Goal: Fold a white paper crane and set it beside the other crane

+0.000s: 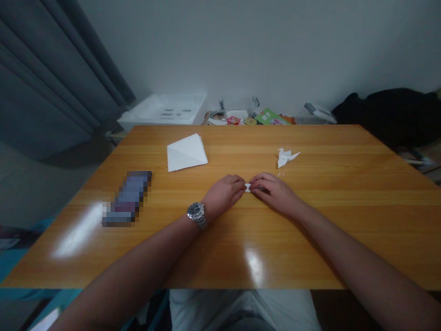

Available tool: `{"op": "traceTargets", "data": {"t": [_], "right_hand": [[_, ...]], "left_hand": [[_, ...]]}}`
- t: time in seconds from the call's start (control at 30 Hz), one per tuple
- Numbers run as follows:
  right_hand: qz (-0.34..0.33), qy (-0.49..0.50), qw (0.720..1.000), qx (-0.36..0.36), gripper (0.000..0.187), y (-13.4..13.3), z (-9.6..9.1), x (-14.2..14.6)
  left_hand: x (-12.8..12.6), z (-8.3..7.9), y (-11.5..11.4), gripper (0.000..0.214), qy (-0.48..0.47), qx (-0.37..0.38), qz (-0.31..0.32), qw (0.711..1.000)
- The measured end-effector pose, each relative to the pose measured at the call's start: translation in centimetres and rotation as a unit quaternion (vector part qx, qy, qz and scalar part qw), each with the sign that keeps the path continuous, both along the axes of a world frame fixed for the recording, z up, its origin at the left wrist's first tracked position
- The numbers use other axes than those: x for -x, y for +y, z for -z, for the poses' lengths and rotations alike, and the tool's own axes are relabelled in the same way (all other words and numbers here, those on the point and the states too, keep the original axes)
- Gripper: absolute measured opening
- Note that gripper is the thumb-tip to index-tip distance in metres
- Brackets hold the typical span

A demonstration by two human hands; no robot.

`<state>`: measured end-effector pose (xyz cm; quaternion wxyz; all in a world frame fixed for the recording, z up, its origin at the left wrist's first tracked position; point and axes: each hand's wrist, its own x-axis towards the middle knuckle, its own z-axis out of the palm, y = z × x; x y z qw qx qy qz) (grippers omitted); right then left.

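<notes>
Mid-table: left hand [223, 193] and right hand [274, 192] curled knuckles-up, both pinching small white paper [247, 187].

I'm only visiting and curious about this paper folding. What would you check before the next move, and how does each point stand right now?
1. Small paper pinched from both sides: ok.
2. Left hand and right hand resting on the table: ok.
3. Crane apart from the hands: ok.
4. White sheet apart from the hands: ok.
5. Crease lined up: cannot tell, too small and mostly covered.
</notes>
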<state>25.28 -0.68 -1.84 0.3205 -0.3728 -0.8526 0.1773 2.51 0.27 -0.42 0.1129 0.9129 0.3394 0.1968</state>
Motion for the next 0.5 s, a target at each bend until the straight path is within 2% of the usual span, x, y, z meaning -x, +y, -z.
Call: {"op": "traceTargets", "data": {"t": [0.5], "right_hand": [[-0.001,-0.002,1.000,0.019,0.014,0.04,-0.34,0.10]], "left_hand": [[-0.04,0.14,0.17,0.017,-0.033,0.018,-0.003,0.999]]}}
